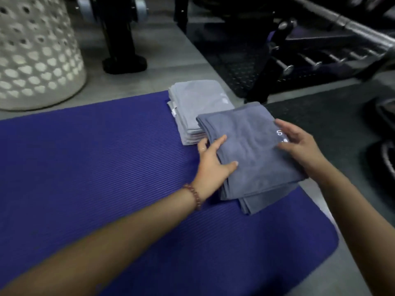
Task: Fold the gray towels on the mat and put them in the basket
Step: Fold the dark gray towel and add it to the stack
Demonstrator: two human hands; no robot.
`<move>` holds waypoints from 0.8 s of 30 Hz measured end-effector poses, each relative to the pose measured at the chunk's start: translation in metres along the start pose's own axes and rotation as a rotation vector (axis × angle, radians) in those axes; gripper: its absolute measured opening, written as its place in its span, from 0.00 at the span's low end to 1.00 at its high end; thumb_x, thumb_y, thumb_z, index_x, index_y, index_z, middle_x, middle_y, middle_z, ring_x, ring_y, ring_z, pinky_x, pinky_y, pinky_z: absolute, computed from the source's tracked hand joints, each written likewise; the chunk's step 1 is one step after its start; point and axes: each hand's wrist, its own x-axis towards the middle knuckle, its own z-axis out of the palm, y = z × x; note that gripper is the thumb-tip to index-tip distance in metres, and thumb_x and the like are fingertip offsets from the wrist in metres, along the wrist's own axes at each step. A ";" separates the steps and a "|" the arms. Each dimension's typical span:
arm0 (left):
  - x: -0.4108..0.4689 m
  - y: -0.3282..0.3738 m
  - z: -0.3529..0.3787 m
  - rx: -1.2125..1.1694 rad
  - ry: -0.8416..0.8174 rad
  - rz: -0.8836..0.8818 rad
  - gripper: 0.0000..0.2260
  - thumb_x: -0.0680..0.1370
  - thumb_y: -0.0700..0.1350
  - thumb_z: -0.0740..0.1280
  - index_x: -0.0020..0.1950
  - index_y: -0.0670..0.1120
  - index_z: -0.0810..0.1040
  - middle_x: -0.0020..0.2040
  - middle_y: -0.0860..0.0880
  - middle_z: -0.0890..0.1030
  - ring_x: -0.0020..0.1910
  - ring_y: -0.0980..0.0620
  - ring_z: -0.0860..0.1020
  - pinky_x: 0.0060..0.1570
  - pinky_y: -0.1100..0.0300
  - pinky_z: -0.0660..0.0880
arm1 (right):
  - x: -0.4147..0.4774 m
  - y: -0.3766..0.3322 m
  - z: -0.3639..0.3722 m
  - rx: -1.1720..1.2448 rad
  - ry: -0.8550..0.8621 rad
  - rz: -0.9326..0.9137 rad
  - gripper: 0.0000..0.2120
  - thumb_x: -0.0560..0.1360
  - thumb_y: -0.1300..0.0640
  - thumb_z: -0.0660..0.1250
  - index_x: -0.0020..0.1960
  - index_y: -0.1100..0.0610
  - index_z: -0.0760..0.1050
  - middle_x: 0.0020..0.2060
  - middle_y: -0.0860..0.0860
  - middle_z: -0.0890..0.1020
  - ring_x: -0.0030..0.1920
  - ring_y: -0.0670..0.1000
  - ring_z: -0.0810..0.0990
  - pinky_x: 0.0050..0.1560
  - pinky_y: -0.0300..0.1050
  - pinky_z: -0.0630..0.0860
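The folded towel (252,150), dark gray, sits between both hands over the right end of the mat (96,167), its far corner overlapping the stack of lighter towels (196,103) and its near layers drooping unevenly toward the mat's right edge. The left hand (213,165) holds the towel's left edge: thumb and forefinger lie spread on top, while the other fingers (202,145) sit along or under the side (which of the two cannot be told). The right hand (299,146) clasps the right edge beside some white lettering, thumb and forefinger apart on the cloth, the remaining fingers hidden. A bead bracelet (193,195) circles the left wrist.

To the left of the hands the purple ribbed mat lies open all the way to the frame edge. The stack stands on the mat's far edge, partly on the gray floor (162,67). The white perforated basket (36,52) stands on that floor beyond the mat's far left, well apart from the towels. Behind are a black stand foot (124,63), dark rubber flooring (235,60) and a steel barbell (342,24).
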 end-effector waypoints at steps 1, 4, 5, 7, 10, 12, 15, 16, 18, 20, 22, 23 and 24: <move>0.007 -0.007 0.023 -0.038 -0.005 -0.043 0.31 0.70 0.35 0.73 0.70 0.46 0.68 0.69 0.43 0.55 0.68 0.53 0.60 0.61 0.81 0.52 | 0.010 0.019 -0.010 -0.044 0.043 0.051 0.28 0.71 0.73 0.66 0.69 0.56 0.69 0.59 0.51 0.77 0.56 0.46 0.76 0.59 0.38 0.72; 0.007 -0.029 0.078 -0.068 0.004 -0.199 0.31 0.71 0.33 0.71 0.71 0.46 0.63 0.68 0.43 0.54 0.64 0.54 0.62 0.51 0.86 0.54 | 0.013 0.089 -0.022 -0.088 0.116 0.369 0.25 0.72 0.61 0.71 0.67 0.64 0.70 0.53 0.58 0.77 0.52 0.51 0.75 0.55 0.44 0.71; 0.001 -0.036 0.091 -0.048 -0.013 -0.189 0.31 0.72 0.33 0.70 0.71 0.47 0.63 0.68 0.44 0.54 0.61 0.56 0.63 0.49 0.87 0.54 | 0.009 0.108 -0.022 -0.064 0.144 0.461 0.24 0.72 0.57 0.73 0.65 0.64 0.71 0.51 0.57 0.78 0.50 0.51 0.75 0.54 0.44 0.71; -0.010 -0.047 0.103 0.006 -0.035 -0.126 0.29 0.74 0.33 0.68 0.71 0.49 0.62 0.67 0.47 0.55 0.52 0.63 0.65 0.46 0.89 0.55 | -0.002 0.129 -0.021 0.032 0.279 0.487 0.21 0.72 0.54 0.72 0.60 0.62 0.74 0.45 0.53 0.78 0.44 0.49 0.76 0.48 0.41 0.72; -0.014 -0.057 0.095 0.058 -0.109 -0.099 0.24 0.75 0.36 0.67 0.68 0.52 0.67 0.64 0.49 0.61 0.52 0.63 0.68 0.51 0.84 0.60 | -0.013 0.139 -0.018 0.068 0.422 0.420 0.18 0.73 0.56 0.71 0.59 0.61 0.71 0.38 0.48 0.74 0.38 0.47 0.74 0.41 0.35 0.74; -0.012 -0.058 0.082 0.022 -0.232 -0.123 0.21 0.75 0.39 0.68 0.62 0.59 0.70 0.63 0.48 0.70 0.54 0.55 0.71 0.57 0.68 0.71 | -0.018 0.141 -0.012 0.134 0.441 0.431 0.21 0.73 0.56 0.72 0.61 0.60 0.70 0.43 0.50 0.74 0.44 0.50 0.75 0.43 0.42 0.75; -0.011 -0.057 0.076 -0.023 -0.281 -0.184 0.19 0.72 0.41 0.70 0.50 0.66 0.74 0.50 0.43 0.78 0.43 0.49 0.76 0.45 0.47 0.78 | -0.021 0.134 -0.006 0.318 0.461 0.506 0.22 0.74 0.59 0.70 0.64 0.60 0.68 0.48 0.52 0.75 0.48 0.51 0.75 0.39 0.39 0.74; -0.012 -0.056 0.078 -0.023 -0.250 -0.199 0.17 0.72 0.41 0.71 0.48 0.64 0.75 0.46 0.41 0.78 0.40 0.48 0.75 0.41 0.46 0.78 | -0.019 0.135 -0.007 0.310 0.480 0.489 0.21 0.74 0.61 0.70 0.65 0.61 0.69 0.47 0.51 0.75 0.46 0.50 0.75 0.40 0.38 0.73; -0.018 -0.048 0.087 -0.050 -0.206 -0.207 0.15 0.71 0.39 0.72 0.46 0.59 0.75 0.42 0.40 0.78 0.37 0.47 0.75 0.39 0.48 0.78 | -0.017 0.133 -0.009 0.269 0.537 0.421 0.20 0.73 0.64 0.69 0.64 0.61 0.71 0.48 0.52 0.75 0.43 0.47 0.74 0.41 0.32 0.72; -0.026 -0.043 0.102 -0.095 -0.224 -0.229 0.15 0.71 0.37 0.72 0.45 0.56 0.73 0.37 0.43 0.78 0.33 0.51 0.76 0.36 0.52 0.77 | -0.014 0.132 -0.014 0.271 0.632 0.394 0.19 0.73 0.65 0.70 0.62 0.61 0.72 0.53 0.55 0.76 0.43 0.45 0.74 0.42 0.25 0.72; -0.034 -0.044 0.114 -0.093 -0.248 -0.254 0.15 0.71 0.37 0.73 0.44 0.55 0.72 0.35 0.47 0.76 0.29 0.55 0.76 0.32 0.61 0.75 | -0.011 0.133 -0.015 0.338 0.712 0.417 0.19 0.72 0.65 0.71 0.62 0.60 0.73 0.57 0.57 0.77 0.48 0.48 0.76 0.53 0.32 0.74; -0.038 -0.048 0.119 -0.069 -0.246 -0.255 0.15 0.71 0.38 0.73 0.43 0.55 0.71 0.36 0.48 0.75 0.31 0.54 0.76 0.32 0.64 0.74 | -0.011 0.135 -0.014 0.372 0.722 0.444 0.19 0.71 0.65 0.71 0.61 0.59 0.73 0.59 0.58 0.77 0.51 0.50 0.76 0.59 0.40 0.74; -0.041 -0.050 0.122 -0.031 -0.244 -0.255 0.15 0.71 0.39 0.73 0.42 0.55 0.71 0.37 0.50 0.74 0.34 0.53 0.76 0.32 0.67 0.72 | -0.012 0.138 -0.013 0.400 0.715 0.475 0.19 0.71 0.64 0.71 0.61 0.59 0.73 0.60 0.58 0.76 0.54 0.52 0.76 0.62 0.45 0.73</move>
